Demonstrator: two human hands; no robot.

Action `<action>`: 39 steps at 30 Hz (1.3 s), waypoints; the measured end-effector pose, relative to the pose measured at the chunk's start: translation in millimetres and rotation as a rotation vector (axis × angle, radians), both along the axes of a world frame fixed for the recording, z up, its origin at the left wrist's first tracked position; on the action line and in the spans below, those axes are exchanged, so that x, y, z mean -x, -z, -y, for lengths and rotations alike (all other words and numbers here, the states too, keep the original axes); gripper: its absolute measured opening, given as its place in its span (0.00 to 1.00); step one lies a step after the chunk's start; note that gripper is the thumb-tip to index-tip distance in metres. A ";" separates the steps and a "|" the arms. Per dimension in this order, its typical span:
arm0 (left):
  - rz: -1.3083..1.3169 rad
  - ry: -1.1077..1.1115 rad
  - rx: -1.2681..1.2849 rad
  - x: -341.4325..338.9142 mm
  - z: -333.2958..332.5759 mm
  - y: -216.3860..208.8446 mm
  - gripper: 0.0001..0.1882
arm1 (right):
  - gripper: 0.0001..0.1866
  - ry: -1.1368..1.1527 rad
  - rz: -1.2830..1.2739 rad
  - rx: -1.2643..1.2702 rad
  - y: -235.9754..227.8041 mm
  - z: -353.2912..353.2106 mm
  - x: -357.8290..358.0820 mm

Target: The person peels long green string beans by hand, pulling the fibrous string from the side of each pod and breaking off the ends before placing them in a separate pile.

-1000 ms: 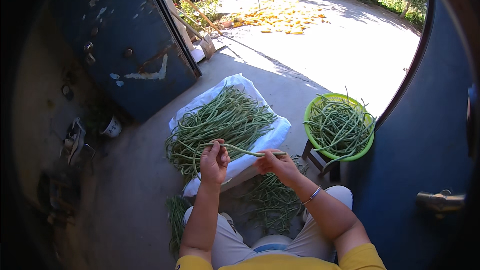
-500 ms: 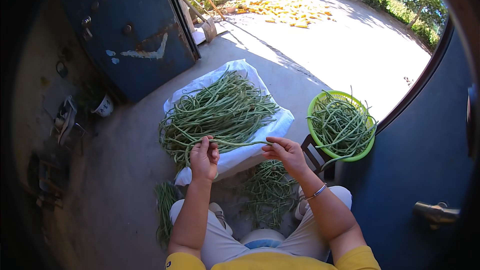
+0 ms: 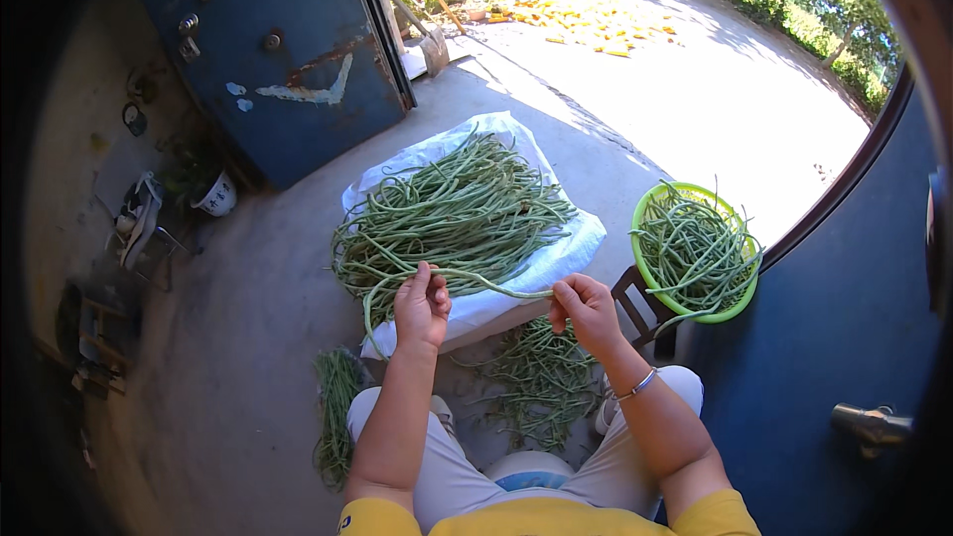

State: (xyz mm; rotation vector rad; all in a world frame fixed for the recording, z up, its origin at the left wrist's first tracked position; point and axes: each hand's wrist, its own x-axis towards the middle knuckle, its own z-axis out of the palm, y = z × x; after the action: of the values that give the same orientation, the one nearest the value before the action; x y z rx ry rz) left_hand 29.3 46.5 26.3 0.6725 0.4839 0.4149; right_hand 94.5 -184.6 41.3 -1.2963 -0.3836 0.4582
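Between my two hands stretches one long green bean [image 3: 488, 282], over the near edge of a large heap. My left hand [image 3: 423, 308] is closed round the bean partway along, and the rest of it loops down to the left. The other end is pinched between thumb and fingers of my right hand [image 3: 586, 312]. In front of me the heap of long beans [image 3: 452, 213] lies on a white plastic sheet [image 3: 579, 240]. A lime-green basket [image 3: 717, 317] at the right is filled with shorter bean pieces [image 3: 695, 253].
Under the basket stands a dark stool [image 3: 635, 303]. More beans [image 3: 541, 377] lie on the floor between my feet, with another bunch [image 3: 336, 422] by my left leg. Blue metal doors [image 3: 298, 119] flank the doorway; orange-yellow cobs [image 3: 596, 22] are spread on sunlit ground outside.
My right hand has closed from a looser hold into a firmer pinch on the bean's end. The whole view has shifted slightly, moving the scene to the right.
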 end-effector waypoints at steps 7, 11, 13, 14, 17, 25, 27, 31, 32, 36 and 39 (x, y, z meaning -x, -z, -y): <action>-0.020 0.012 0.046 -2.5 7.3 14.1 0.09 | 0.11 -0.126 -0.219 -0.127 12.9 2.6 -2.7; 0.047 0.047 0.048 -4.7 7.7 8.6 0.09 | 0.11 0.016 -0.149 -0.090 14.0 3.8 -1.5; 0.053 0.080 0.059 -7.3 11.7 8.6 0.09 | 0.13 0.052 -0.190 -0.197 15.3 5.1 -2.9; 0.044 0.094 0.068 -8.3 13.0 8.8 0.09 | 0.16 -0.023 -0.129 -0.262 12.5 2.9 -0.3; -0.003 0.155 0.058 -8.4 20.3 11.7 0.09 | 0.32 -0.229 0.110 -0.247 -0.4 -2.1 20.4; 0.000 0.280 0.078 -10.1 37.1 21.7 0.09 | 0.15 -0.014 -0.017 -0.159 12.2 -6.8 19.5; 0.043 0.157 0.092 -7.9 26.9 12.7 0.09 | 0.13 0.058 -0.231 -0.353 9.4 1.9 11.6; 0.062 0.039 -0.094 -3.8 8.3 4.8 0.09 | 0.12 0.077 -0.476 -0.511 16.8 19.6 -5.2; 0.038 0.027 -0.185 -4.1 11.2 2.3 0.09 | 0.12 0.081 -0.501 -0.505 15.0 19.1 -7.7; -0.032 0.018 -0.308 1.1 18.6 7.5 0.09 | 0.13 0.137 -0.465 -0.441 15.8 16.1 -22.1; -0.053 0.027 -0.341 1.7 22.9 6.9 0.10 | 0.12 0.187 -0.376 -0.355 28.2 17.3 -34.7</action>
State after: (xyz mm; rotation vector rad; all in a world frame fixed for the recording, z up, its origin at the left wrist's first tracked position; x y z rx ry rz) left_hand 27.6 23.6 19.4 1.0203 0.4576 0.4600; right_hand 129.2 -201.9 13.1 -0.8677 -0.0225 0.4411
